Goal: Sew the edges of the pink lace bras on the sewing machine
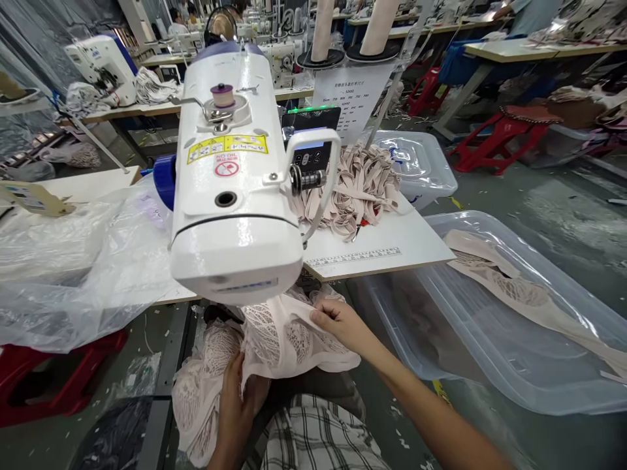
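Note:
A pale pink lace bra (289, 343) hangs spread out below the head of a white sewing machine (235, 215). Its right side is pinched between the thumb and fingers of my right hand (340, 323). My left hand (238, 395) grips the lower left edge, its fingertips partly hidden behind the fabric. More lace bras (203, 385) hang bunched just left of that hand, over my lap. The machine head hides its needle area and the upper edge of the bra.
Beige straps (360, 189) lie heaped on the white table (372, 251) beside a printed ruler. At right, a clear plastic bin (490, 365) holds a lace bra. Plastic sheeting (83, 261) covers the left table, with a red stool (53, 378) beneath. Other people sit farther back.

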`<state>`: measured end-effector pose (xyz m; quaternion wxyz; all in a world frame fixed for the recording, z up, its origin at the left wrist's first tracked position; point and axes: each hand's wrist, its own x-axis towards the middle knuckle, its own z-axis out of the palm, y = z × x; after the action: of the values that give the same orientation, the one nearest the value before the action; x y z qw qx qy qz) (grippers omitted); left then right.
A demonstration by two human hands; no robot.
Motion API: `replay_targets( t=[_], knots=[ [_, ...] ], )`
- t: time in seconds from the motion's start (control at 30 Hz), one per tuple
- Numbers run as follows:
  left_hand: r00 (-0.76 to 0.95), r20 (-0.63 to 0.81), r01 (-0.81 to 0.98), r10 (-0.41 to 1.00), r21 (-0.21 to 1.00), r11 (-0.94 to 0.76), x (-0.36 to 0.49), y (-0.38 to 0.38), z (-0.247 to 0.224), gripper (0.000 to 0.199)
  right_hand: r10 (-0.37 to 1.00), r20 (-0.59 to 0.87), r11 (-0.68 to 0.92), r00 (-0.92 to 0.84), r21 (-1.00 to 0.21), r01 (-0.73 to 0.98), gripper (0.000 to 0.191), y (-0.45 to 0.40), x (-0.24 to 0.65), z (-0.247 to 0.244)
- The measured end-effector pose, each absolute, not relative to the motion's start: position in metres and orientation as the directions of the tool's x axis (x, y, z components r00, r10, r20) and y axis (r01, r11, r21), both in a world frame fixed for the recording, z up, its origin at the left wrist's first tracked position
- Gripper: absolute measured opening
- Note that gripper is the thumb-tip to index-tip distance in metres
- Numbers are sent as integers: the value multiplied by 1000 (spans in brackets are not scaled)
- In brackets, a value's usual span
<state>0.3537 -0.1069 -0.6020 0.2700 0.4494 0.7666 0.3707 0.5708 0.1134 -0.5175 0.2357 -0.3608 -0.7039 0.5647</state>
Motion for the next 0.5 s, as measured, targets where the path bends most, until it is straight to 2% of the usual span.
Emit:
replay_targets(
  t=[0.1, 0.2, 0.3, 0.4, 0.47, 0.5],
  knots=[
    [-446, -87, 492, 891, 808, 325, 337, -118, -604, 44, 755, -60, 116, -653, -968, 224, 47, 108, 567, -516],
    [-461, -17, 578, 887, 753, 315, 311, -127, -592, 45, 722, -49, 155, -690, -961, 230, 46, 104, 564, -512],
    [-424, 193, 776, 885, 582, 245, 290, -127, -562, 52, 722, -73, 191, -688, -935, 299, 50, 106, 578, -504],
    [-290, 443, 918, 848, 381, 115, 297, -111, -536, 64, 767, -161, 150, -621, -896, 418, 48, 113, 622, -502],
    [-185, 513, 954, 839, 297, 29, 318, -93, -534, 70, 816, -240, 121, -526, -819, 561, 48, 120, 663, -508],
    [-124, 489, 961, 863, 275, -18, 330, -84, -539, 70, 838, -283, 113, -467, -747, 655, 49, 123, 685, -512]
  ],
)
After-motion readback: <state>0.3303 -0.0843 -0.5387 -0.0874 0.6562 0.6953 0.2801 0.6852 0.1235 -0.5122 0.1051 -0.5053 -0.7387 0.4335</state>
